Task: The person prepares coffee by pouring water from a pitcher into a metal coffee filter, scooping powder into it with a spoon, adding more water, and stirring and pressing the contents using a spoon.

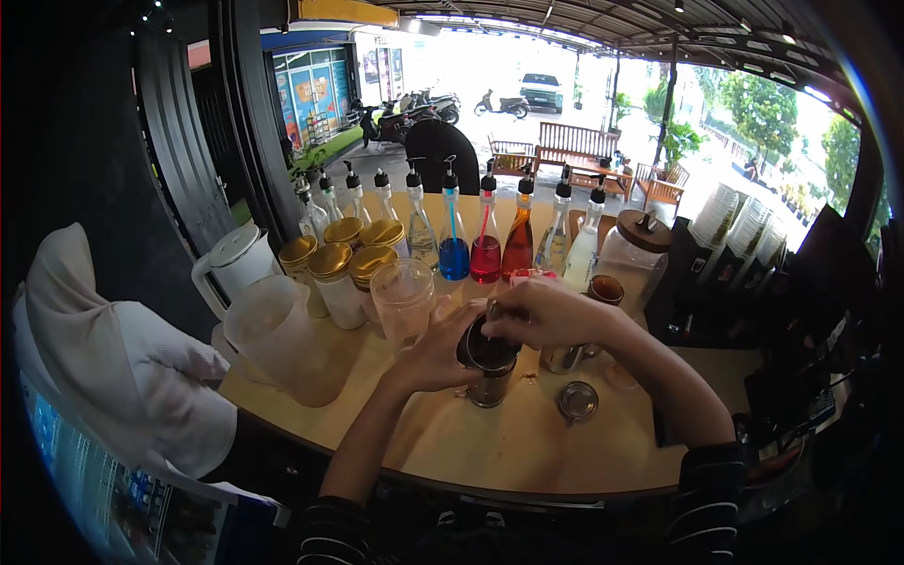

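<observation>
My left hand point(438, 350) is wrapped round the upper part of a glass point(489, 388) with dark contents, which stands upright on the wooden counter point(443, 443). Over its mouth, my right hand point(532, 313) has its fingers pinched on a thin utensil point(492, 311) that reaches down into the dark opening; its lower end is hidden. Just right of the glass lies a small round metal-rimmed dish point(577, 401). A clear jar point(403, 301) stands close behind my left hand.
Behind my hands is a row of pump bottles, among them a blue one point(454, 247). Gold-lidded jars point(331, 282), a large pitcher point(273, 330) and a white kettle point(247, 268) stand left. Cup stacks point(716, 221) are at right. Another person point(141, 367) is at far left.
</observation>
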`<state>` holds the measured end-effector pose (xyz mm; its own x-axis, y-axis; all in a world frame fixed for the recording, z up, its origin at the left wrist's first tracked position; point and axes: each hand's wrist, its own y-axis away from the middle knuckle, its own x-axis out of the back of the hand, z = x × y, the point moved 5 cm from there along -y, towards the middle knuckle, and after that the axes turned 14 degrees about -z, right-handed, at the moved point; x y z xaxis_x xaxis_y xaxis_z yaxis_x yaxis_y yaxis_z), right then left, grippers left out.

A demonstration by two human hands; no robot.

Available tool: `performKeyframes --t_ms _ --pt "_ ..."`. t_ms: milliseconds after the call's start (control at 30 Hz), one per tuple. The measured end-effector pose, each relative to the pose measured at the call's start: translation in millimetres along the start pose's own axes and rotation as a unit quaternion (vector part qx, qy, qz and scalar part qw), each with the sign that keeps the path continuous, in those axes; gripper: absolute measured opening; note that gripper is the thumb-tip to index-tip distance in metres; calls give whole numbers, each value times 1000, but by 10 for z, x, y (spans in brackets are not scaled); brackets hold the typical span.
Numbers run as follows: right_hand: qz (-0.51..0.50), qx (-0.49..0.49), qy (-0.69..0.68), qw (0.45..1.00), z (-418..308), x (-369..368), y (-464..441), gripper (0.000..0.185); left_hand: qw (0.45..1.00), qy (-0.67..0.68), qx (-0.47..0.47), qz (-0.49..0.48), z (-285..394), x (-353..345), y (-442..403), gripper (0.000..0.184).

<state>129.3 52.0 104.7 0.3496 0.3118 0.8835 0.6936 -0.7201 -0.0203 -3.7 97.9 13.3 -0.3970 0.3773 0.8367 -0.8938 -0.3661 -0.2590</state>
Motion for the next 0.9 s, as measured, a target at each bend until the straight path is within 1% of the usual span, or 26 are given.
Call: performKeyframes --t_ms 67,100,167,200,267,300,367,400,433,467,500,533,600,633,667,700,733,767,833,867,900 --pt "6 -25 60 998 16 -67 15 23 1000 -11 -9 12 -20 -29 -6 87" --pt "7 -26 59 998 18 -56 19 23 1000 -11 -9 11 -19 -41 -10 87" --pt "58 -47 -23 997 54 26 42 30 1000 -6 2 8 -15 -61 -26 88" --pt "59 -47 -23 997 51 -13 52 30 1000 -6 1 7 -15 -79 -34 88" --pt "47 3 -94 994 24 -138 77 30 999 -29 3 19 -9 -107 -53 89" --pt "48 2 -93 994 49 -122 83 30 999 -29 2 18 4 -119 -70 89" --pt "118 -13 -47 992 102 -15 119 32 998 -46 24 41 23 -125 -84 89" --pt "110 -40 -80 990 108 -7 135 31 998 -46 25 41 38 -150 -95 89" --pt "110 -39 -80 990 112 -39 136 31 997 -23 41 63 35 -151 -103 89" --pt "100 -18 -76 992 99 -102 136 30 995 -1 55 86 24 -140 -104 89" --pt "92 2 -72 993 87 -138 140 29 995 -1 54 86 31 -137 -106 89" --pt "92 1 -72 993 106 -115 149 29 994 8 71 83 24 -137 -102 90" --pt "108 -68 -73 989 209 -59 175 26 993 16 89 78 -11 -173 -88 91" --pt "108 -67 -73 989 200 -72 177 26 992 -9 39 116 -1 -163 -87 91" --pt "105 -41 -82 990 158 -98 177 24 987 -34 -11 155 50 -127 -79 91" --pt "102 -16 -91 990 106 -125 180 23 987 -35 -12 156 48 -121 -70 91" --pt "136 -2 -109 985 48 -140 182 22 987 -44 -1 155 42 -117 -51 87" --pt "136 -3 -110 985 39 -139 180 22 987 -52 12 154 46 -117 -36 83" --pt "146 -48 -174 973 97 -141 175 22 987 -27 10 155 53 -110 -26 84" --pt "145 -47 -174 973 97 -170 171 22 988 -2 6 157 48 -101 -20 84" --pt "148 -25 -161 975 78 -214 172 22 987 -3 6 158 42 -99 -14 84"
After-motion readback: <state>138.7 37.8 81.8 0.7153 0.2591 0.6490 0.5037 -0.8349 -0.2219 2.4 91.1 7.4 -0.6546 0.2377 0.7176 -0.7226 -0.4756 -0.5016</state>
